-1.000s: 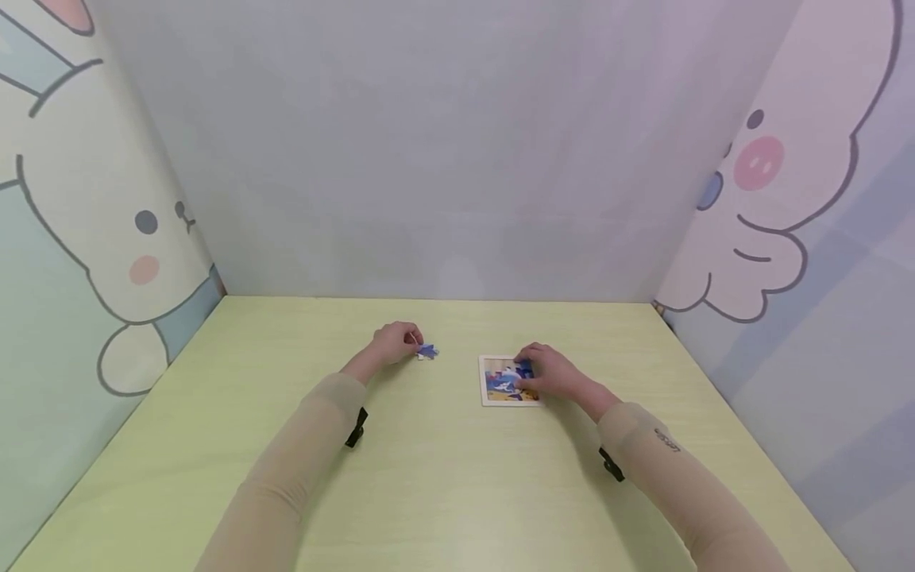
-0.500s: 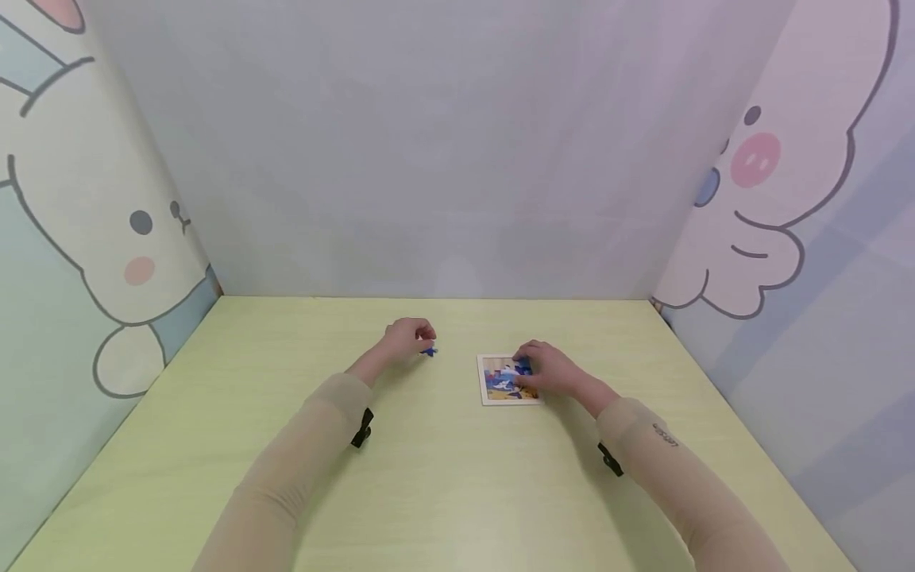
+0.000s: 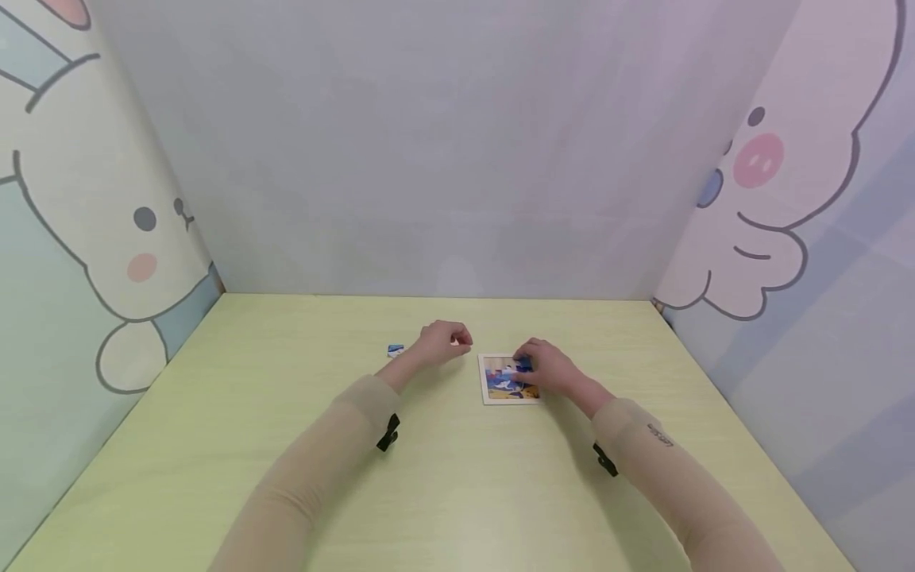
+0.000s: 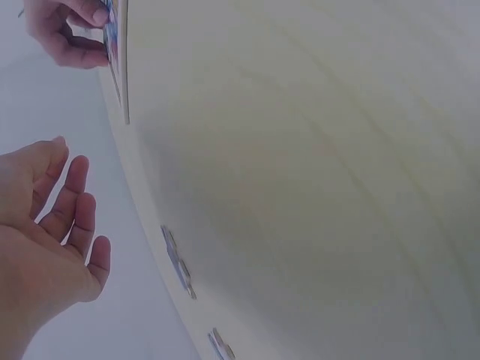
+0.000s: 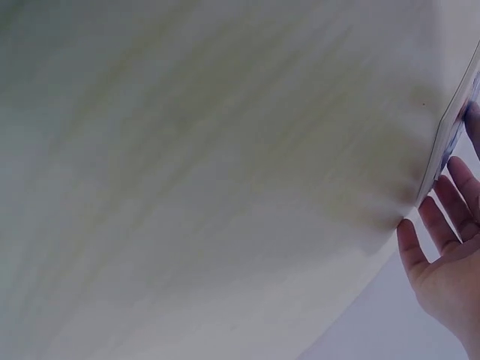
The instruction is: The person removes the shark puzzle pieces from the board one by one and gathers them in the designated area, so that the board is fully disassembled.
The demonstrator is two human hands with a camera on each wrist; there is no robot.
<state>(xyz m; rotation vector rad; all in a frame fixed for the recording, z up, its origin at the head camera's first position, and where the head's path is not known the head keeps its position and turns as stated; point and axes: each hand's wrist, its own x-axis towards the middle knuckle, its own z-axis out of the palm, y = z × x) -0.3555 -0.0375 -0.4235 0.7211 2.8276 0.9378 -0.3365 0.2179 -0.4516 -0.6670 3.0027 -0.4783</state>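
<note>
My left hand (image 3: pixel 445 343) is raised over the table, its fingers loosely bent, thumb and fingertips apart. In the left wrist view nothing shows between the fingers of the left hand (image 4: pixel 49 225). One puzzle piece (image 4: pixel 178 262) lies on the table below it, with another piece (image 4: pixel 221 345) beyond; the head view shows one blue-and-white piece (image 3: pixel 395 349) left of the wrist. My right hand (image 3: pixel 554 369) rests on the picture puzzle (image 3: pixel 503 384), a white-framed board with a blue and yellow sea scene. Its thumb and fingertips are spread over the right part, covering it.
A pale yellow-green table (image 3: pixel 457 477) spreads around the hands. A plain grey curtain (image 3: pixel 429 159) closes off the back, with cartoon-printed panels on the left and right sides.
My left hand has moved right, from the loose puzzle pieces toward the framed puzzle, uncovering a piece at left. The right hand has stayed on the puzzle.
</note>
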